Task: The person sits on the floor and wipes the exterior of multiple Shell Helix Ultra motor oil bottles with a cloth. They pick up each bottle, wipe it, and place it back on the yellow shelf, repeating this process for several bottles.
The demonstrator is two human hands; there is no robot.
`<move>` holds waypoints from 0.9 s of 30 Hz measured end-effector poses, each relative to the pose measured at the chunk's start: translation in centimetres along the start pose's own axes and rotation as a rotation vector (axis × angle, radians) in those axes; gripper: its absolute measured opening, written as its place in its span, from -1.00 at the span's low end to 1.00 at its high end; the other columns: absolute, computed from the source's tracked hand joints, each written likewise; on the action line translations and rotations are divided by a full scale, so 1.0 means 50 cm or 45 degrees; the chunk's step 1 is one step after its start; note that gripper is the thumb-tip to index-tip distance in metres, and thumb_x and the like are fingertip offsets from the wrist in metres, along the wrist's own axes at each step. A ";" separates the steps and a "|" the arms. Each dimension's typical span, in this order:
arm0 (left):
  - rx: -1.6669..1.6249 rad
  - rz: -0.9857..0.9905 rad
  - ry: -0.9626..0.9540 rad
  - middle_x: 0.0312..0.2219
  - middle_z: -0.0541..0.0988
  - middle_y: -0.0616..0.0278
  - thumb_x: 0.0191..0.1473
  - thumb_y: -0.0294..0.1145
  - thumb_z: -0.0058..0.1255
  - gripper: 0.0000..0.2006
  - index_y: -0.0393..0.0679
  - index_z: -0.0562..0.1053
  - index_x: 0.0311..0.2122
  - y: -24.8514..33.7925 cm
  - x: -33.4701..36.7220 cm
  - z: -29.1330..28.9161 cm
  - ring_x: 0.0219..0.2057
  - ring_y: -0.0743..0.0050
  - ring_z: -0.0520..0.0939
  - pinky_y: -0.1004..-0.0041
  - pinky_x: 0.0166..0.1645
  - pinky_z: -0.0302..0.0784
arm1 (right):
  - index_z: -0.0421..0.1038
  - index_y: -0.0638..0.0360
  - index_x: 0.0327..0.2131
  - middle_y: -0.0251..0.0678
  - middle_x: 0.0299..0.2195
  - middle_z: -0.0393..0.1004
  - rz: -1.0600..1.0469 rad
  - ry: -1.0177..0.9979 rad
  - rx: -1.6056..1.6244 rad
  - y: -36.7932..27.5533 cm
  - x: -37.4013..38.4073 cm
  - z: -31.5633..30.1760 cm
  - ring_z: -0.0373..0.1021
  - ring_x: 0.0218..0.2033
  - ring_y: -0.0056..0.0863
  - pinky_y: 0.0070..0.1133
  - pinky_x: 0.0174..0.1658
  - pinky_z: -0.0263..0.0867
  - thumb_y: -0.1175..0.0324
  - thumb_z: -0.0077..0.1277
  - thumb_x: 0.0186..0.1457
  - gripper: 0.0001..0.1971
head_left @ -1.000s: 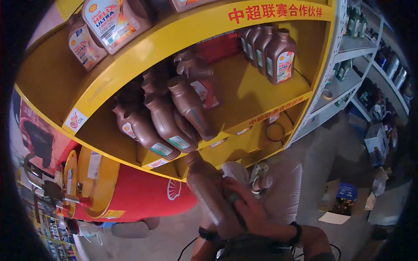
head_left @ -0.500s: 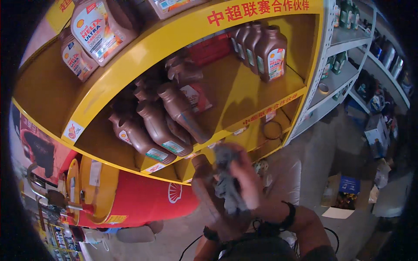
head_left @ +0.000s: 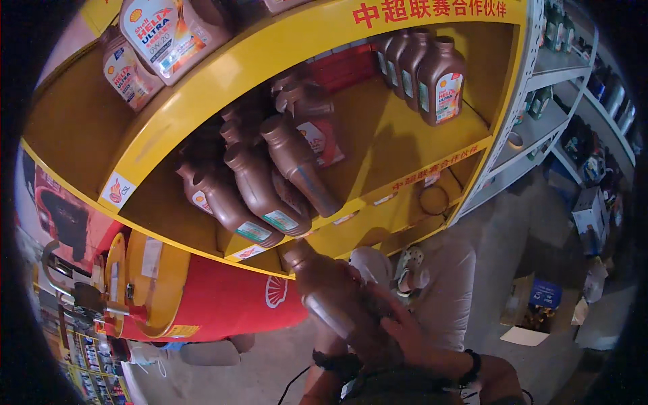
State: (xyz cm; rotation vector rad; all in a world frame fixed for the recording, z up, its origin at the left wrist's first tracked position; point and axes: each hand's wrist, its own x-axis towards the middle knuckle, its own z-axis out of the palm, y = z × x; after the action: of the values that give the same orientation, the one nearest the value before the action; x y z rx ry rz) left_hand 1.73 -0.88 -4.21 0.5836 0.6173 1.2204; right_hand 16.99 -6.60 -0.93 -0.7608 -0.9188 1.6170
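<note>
- The yellow shelf [head_left: 270, 50] is carrying brown bottles [head_left: 172, 44] on its upper board [head_left: 71, 101], toward the left.
- Its middle board [head_left: 388, 131] is holding a cluster of brown bottles [head_left: 256, 199] at the left and a tight row of them [head_left: 441, 84] at the right.
- The grey rack [head_left: 550, 73] beside it is bearing green bottles [head_left: 541, 102].
- The grey floor [head_left: 496, 260] is supporting an open cardboard box [head_left: 516, 300].

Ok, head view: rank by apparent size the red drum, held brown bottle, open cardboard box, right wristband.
Largest to smallest:
1. Red drum
2. Held brown bottle
3. Open cardboard box
4. Right wristband

Bottle is nearer the camera than the box, so their true order is unsure.
</note>
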 end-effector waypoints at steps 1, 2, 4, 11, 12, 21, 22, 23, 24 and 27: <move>0.047 0.023 -0.010 -0.25 0.50 0.17 0.19 -0.25 -0.08 -0.71 -0.18 0.36 -0.06 0.007 0.013 0.000 -0.28 0.40 0.54 0.41 -0.23 0.51 | 0.06 0.23 0.23 -0.14 0.24 0.08 0.006 0.024 -0.049 0.004 0.006 -0.006 -0.01 0.28 -0.27 -0.38 0.31 -0.14 0.24 -0.18 0.23 -0.46; 0.109 0.045 -0.024 -0.25 0.50 0.17 0.19 -0.25 -0.08 -0.71 -0.18 0.36 -0.06 0.002 0.019 -0.001 -0.29 0.40 0.53 0.41 -0.23 0.51 | 0.06 0.21 0.23 -0.14 0.20 0.14 0.010 0.048 -0.098 0.005 0.010 -0.009 0.06 0.24 -0.25 -0.36 0.29 -0.06 0.16 -0.20 0.26 -0.46; 0.439 0.108 0.010 -0.22 0.49 0.15 0.19 -0.25 -0.09 -0.70 -0.19 0.35 -0.04 0.007 0.017 -0.004 -0.25 0.39 0.52 0.40 -0.21 0.50 | 0.07 0.21 0.23 -0.20 0.20 0.17 0.158 0.066 0.054 0.003 0.024 -0.011 0.10 0.23 -0.36 -0.45 0.27 0.01 0.25 -0.15 0.24 -0.47; 0.701 0.358 0.238 0.12 0.28 0.04 -0.01 -0.05 0.17 -0.14 -0.21 0.01 0.27 0.016 0.009 0.075 0.14 0.22 0.34 0.29 0.18 0.28 | 0.12 0.23 0.19 -0.21 0.15 0.23 0.312 0.267 0.384 0.055 0.072 -0.042 0.19 0.15 -0.34 -0.43 0.22 0.08 0.16 -0.14 0.25 -0.48; 0.782 0.346 0.076 0.15 0.23 0.04 -0.10 -0.01 0.24 -0.02 -0.20 -0.06 0.30 0.025 0.004 0.095 0.16 0.20 0.30 0.28 0.21 0.23 | 0.12 0.23 0.19 -0.20 0.16 0.23 0.263 0.306 0.358 0.058 0.074 -0.040 0.19 0.15 -0.33 -0.42 0.22 0.08 0.16 -0.14 0.25 -0.48; 0.373 0.005 -0.073 0.17 0.21 0.05 -0.16 -0.05 0.18 0.00 -0.30 -0.07 0.29 0.053 -0.036 0.135 0.20 0.21 0.25 0.32 0.25 0.17 | -0.03 0.36 0.24 0.09 0.25 -0.03 -0.625 0.612 -0.975 -0.043 0.085 0.029 -0.03 0.26 0.05 -0.24 0.29 -0.10 0.24 -0.20 0.20 -0.39; 0.492 -0.125 0.004 0.13 0.26 0.06 -0.15 -0.06 0.10 -0.08 -0.28 0.01 0.27 0.055 -0.046 0.118 0.17 0.20 0.29 0.33 0.21 0.22 | -0.03 0.37 0.24 0.09 0.26 -0.06 -0.694 0.596 -0.997 -0.070 0.091 0.030 -0.05 0.27 0.02 -0.25 0.29 -0.12 0.23 -0.19 0.20 -0.39; 0.529 -0.205 0.046 0.13 0.26 0.06 -0.14 -0.05 0.10 -0.09 -0.28 0.01 0.27 0.052 -0.054 0.104 0.16 0.20 0.29 0.33 0.21 0.22 | -0.03 0.38 0.24 0.09 0.27 -0.09 -0.761 0.580 -1.019 -0.096 0.098 0.028 -0.06 0.28 0.00 -0.25 0.29 -0.15 0.23 -0.18 0.19 -0.38; 0.476 -0.217 0.061 0.13 0.26 0.06 -0.14 -0.05 0.10 -0.09 -0.28 0.01 0.26 0.048 -0.059 0.093 0.16 0.20 0.29 0.33 0.21 0.23 | -0.03 0.38 0.23 0.09 0.26 -0.06 -0.776 0.543 -1.047 -0.118 0.101 0.032 -0.05 0.28 -0.01 -0.26 0.29 -0.14 0.26 -0.17 0.19 -0.39; 0.352 -0.225 0.091 0.13 0.27 0.06 -0.14 -0.05 0.09 -0.10 -0.28 0.02 0.26 0.037 -0.070 0.079 0.16 0.21 0.30 0.33 0.20 0.23 | 0.00 0.39 0.22 0.09 0.22 0.03 -0.852 0.444 -1.119 -0.164 0.119 0.036 0.01 0.25 -0.02 -0.27 0.27 -0.09 0.34 -0.13 0.17 -0.41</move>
State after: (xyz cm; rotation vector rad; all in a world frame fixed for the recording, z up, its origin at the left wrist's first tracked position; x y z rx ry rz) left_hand 2.53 -4.15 0.27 0.7021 0.8878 0.9998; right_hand 18.11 -0.08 6.93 -1.1154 -1.4349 0.4323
